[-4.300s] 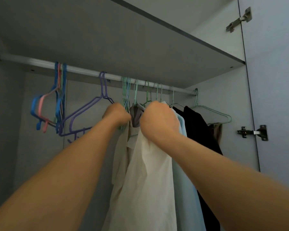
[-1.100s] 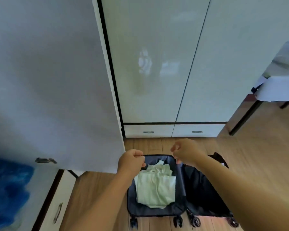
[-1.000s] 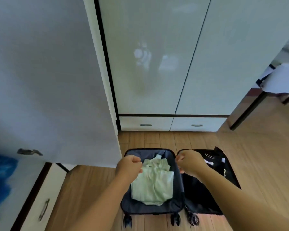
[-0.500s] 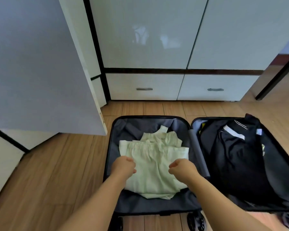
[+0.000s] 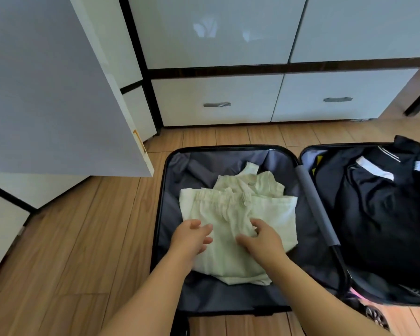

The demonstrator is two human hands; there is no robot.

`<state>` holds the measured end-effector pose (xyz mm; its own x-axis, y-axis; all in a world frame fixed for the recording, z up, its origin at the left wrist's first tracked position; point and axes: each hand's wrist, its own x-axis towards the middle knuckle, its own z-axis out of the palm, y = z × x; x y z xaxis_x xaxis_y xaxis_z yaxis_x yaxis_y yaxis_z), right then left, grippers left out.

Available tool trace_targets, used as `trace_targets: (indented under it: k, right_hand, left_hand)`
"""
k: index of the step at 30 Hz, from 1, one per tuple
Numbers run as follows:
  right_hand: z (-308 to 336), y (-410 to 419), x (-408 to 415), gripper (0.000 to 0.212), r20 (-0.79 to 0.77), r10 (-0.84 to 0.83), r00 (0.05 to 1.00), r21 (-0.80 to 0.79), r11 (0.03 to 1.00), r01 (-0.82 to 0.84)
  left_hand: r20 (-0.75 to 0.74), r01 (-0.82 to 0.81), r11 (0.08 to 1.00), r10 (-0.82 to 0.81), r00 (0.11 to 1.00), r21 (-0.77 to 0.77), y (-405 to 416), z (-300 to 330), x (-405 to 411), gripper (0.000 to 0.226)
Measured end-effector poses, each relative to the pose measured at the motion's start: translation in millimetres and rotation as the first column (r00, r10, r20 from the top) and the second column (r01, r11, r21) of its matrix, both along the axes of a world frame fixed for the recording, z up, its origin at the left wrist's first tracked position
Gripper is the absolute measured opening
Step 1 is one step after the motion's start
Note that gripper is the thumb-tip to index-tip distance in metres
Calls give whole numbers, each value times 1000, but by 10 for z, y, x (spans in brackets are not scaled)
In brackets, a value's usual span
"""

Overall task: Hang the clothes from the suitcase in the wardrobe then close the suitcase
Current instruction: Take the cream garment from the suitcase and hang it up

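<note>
Pickup step under way: both hands are reaching into the suitcase [image 5: 228, 151] lying open on the floor. Left hand [image 5: 192, 238] and right hand [image 5: 262, 241] are resting spread, gripping nothing, on the folded pale green clothes [image 5: 238, 209] in its left half. Dark clothes [image 5: 383, 202] are filling the right half. Next move likely needs fingers closing on the top piece and lifting toward the wardrobe door [image 5: 58, 93].

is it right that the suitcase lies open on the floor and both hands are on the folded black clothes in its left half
Not quite. In the head view both the left hand and right hand are on the folded pale green clothes in the left half of the open suitcase; the black clothes lie in the right half.
</note>
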<state>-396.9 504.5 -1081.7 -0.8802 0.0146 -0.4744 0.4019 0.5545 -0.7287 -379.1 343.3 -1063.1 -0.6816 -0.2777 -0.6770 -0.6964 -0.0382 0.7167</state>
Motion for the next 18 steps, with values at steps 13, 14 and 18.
trace_targets:
  k: [13,14,18]
  right_hand:
    - [620,97,-133,39,129,-74,989,-440,889,124]
    - [663,103,-138,44,167,-44,985,-510,851,125]
    - [745,59,-130,31,177,-117,977,-485,853,190]
  left_hand:
    - [-368,326,938,-262,892,122,84,445,-102,35]
    - [-374,423,900,-359,855,102,116,506,-86,30]
    - [-325,433,875,-353,877,218,195,652,-65,21]
